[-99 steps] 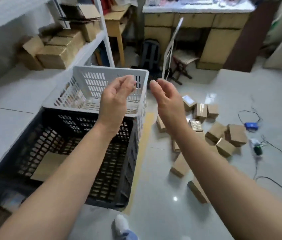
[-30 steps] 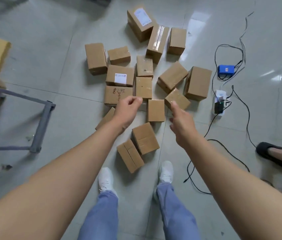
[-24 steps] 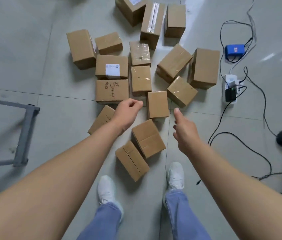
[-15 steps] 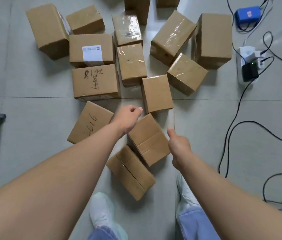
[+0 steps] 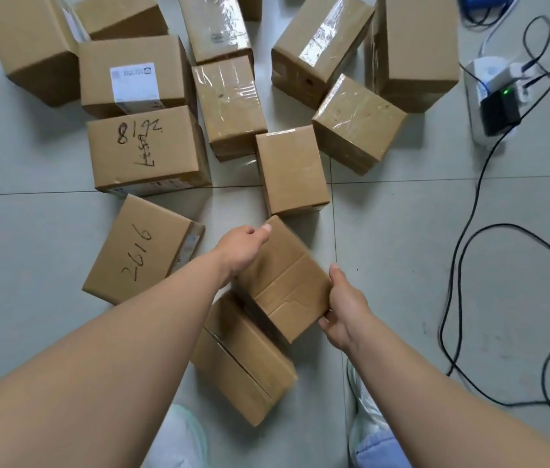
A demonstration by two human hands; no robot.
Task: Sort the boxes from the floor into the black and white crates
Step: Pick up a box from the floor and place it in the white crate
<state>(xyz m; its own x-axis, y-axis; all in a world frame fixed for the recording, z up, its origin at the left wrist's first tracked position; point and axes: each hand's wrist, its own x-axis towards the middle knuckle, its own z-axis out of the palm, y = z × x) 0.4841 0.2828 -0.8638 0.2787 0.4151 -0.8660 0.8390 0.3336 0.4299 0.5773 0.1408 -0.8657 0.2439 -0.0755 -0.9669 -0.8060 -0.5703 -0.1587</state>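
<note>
Several brown cardboard boxes lie on the grey tiled floor. A small plain box (image 5: 283, 282) sits tilted just in front of me, leaning on another box (image 5: 243, 359) below it. My left hand (image 5: 241, 251) grips its left side with the thumb at the top corner. My right hand (image 5: 346, 309) grips its right edge, fingers curled under the lower corner. Left of it lies a box marked "2616" (image 5: 142, 248). Behind that is one with handwritten numbers (image 5: 145, 150). Neither crate is in view.
More taped boxes (image 5: 290, 167) fill the floor ahead. At right a white power strip with a black adapter (image 5: 498, 103) feeds black cables (image 5: 462, 251) that loop over the floor. My white shoes (image 5: 364, 413) stand at the bottom edge.
I turned from the crates to the boxes and bent lower. Both hands dropped from above the pile onto the small plain box and closed on its two sides.
</note>
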